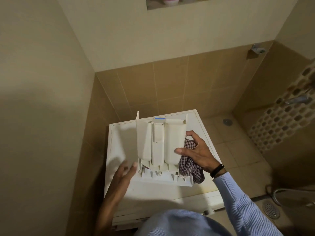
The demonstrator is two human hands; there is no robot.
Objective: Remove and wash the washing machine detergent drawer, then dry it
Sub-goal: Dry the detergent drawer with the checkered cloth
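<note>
Gripping drawer, cloth: R hand.

Cream upper walls, tan wall tiles below, tiled floor with 2 drains.

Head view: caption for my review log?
Right hand grips detergent drawer and checked cloth over the washing machine; left hand open beside it.

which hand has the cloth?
The right hand, gripping the checked cloth against the drawer; the left hand is open, holding no cloth.
</note>
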